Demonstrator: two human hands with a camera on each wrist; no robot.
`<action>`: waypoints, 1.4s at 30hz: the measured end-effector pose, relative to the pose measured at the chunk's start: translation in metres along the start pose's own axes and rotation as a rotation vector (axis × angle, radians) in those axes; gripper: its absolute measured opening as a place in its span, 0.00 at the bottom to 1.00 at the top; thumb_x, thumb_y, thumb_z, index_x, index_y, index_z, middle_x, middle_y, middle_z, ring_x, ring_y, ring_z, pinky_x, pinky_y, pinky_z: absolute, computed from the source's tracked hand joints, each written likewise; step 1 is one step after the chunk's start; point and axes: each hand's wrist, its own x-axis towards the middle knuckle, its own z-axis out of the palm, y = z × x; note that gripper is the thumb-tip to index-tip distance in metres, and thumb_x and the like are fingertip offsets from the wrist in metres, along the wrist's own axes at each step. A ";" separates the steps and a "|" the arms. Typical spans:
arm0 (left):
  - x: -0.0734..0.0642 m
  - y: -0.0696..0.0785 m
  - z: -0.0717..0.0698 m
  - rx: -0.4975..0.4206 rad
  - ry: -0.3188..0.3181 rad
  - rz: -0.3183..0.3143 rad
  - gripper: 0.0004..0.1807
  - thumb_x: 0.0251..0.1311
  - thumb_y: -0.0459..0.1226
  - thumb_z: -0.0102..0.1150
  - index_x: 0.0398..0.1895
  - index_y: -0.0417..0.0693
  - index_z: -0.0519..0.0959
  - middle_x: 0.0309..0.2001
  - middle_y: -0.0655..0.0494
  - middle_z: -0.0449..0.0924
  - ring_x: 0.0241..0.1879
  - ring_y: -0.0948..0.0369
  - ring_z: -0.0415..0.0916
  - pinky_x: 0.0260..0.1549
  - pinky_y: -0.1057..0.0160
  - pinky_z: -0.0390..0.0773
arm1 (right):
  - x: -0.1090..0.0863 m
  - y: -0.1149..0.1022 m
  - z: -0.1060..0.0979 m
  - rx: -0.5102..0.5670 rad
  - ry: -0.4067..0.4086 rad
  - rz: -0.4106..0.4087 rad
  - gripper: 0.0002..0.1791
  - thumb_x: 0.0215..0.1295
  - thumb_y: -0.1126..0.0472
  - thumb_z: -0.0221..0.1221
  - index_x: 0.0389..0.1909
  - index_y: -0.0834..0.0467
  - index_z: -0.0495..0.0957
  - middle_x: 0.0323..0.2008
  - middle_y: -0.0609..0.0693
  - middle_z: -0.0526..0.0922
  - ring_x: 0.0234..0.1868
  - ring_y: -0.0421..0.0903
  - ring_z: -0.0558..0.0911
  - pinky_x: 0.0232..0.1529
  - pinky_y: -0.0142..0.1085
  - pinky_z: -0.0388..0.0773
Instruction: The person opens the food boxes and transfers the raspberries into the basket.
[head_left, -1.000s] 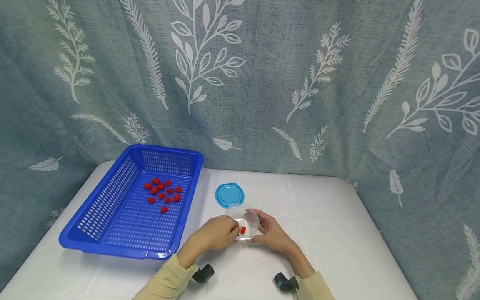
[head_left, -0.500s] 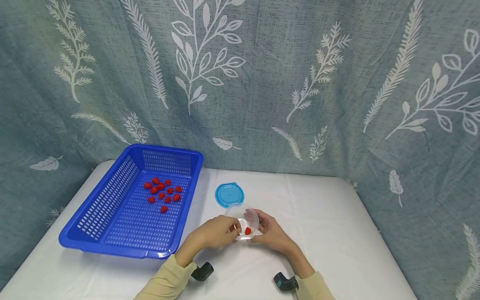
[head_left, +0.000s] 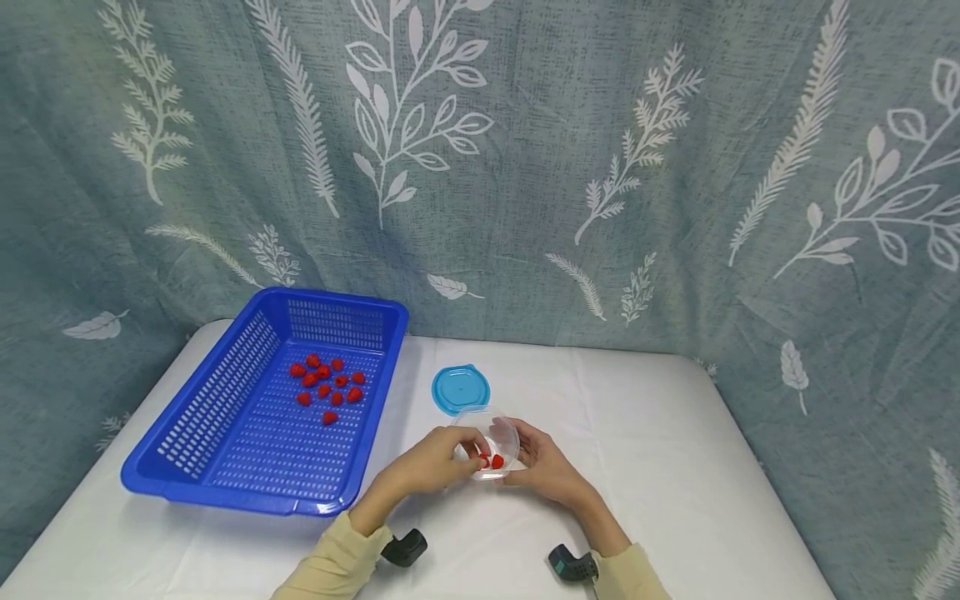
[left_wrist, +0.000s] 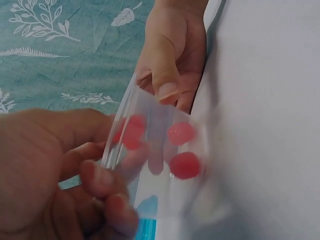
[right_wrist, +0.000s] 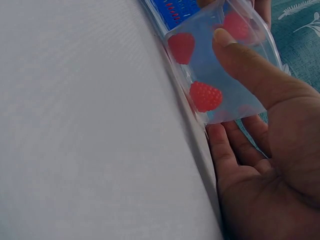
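My left hand [head_left: 435, 457] reaches over the rim of a small clear plastic container [head_left: 474, 420] with its fingers bent. In the left wrist view, a raspberry [left_wrist: 134, 131] appears at its fingertips near the rim, seen hazily through the wall. Lower down inside lie two more raspberries, one textured [right_wrist: 205, 96] and one smoother-looking [right_wrist: 181, 48] in the right wrist view. From the right, my right hand [head_left: 546, 468] grips the container, thumb on one side and fingers on the other. The container looks tilted in the wrist views.
A blue perforated basket [head_left: 247, 493] stands on the left of the white-covered table [head_left: 645, 467], with several raspberries [head_left: 323, 372] in it. Behind the container lies a round blue lid [head_left: 461, 389]. A patterned curtain [head_left: 525, 208] hangs behind the table.
My left fingers have loosened and spread slightly at the container's mouth. A second raspberry now shows in the head view beside the one inside. My right hand and the container have barely moved.
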 end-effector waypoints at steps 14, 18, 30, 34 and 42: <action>-0.008 0.004 0.011 -0.010 0.283 0.017 0.08 0.60 0.32 0.69 0.42 0.51 0.85 0.40 0.63 0.86 0.39 0.59 0.81 0.40 0.59 0.79 | 0.000 -0.005 0.002 -0.025 0.014 0.015 0.47 0.50 0.75 0.72 0.73 0.64 0.63 0.71 0.61 0.68 0.73 0.59 0.67 0.64 0.31 0.71; -0.014 0.017 0.011 -0.195 0.331 0.115 0.12 0.61 0.31 0.67 0.46 0.52 0.85 0.43 0.60 0.85 0.20 0.65 0.68 0.19 0.71 0.68 | 0.000 -0.006 0.002 -0.026 0.010 0.009 0.46 0.51 0.74 0.72 0.72 0.63 0.64 0.70 0.59 0.69 0.72 0.55 0.70 0.64 0.31 0.71; -0.044 0.065 -0.011 -0.406 0.361 0.317 0.12 0.66 0.28 0.62 0.50 0.46 0.83 0.39 0.48 0.83 0.15 0.71 0.60 0.13 0.70 0.62 | 0.000 -0.003 0.001 -0.077 0.013 0.006 0.53 0.49 0.70 0.76 0.76 0.62 0.59 0.73 0.58 0.67 0.74 0.57 0.66 0.66 0.30 0.68; -0.056 0.068 -0.022 -0.395 0.396 0.346 0.13 0.63 0.25 0.63 0.48 0.44 0.84 0.38 0.51 0.83 0.16 0.71 0.63 0.14 0.69 0.64 | 0.001 -0.002 0.002 -0.105 0.021 0.012 0.54 0.49 0.67 0.77 0.76 0.60 0.59 0.74 0.58 0.65 0.76 0.59 0.63 0.66 0.30 0.68; -0.082 0.071 -0.052 -0.308 0.455 0.351 0.12 0.59 0.25 0.68 0.45 0.44 0.87 0.38 0.52 0.86 0.14 0.65 0.64 0.13 0.67 0.65 | 0.001 -0.001 0.002 -0.091 0.033 0.008 0.50 0.50 0.70 0.76 0.75 0.54 0.64 0.75 0.56 0.65 0.77 0.57 0.62 0.66 0.30 0.67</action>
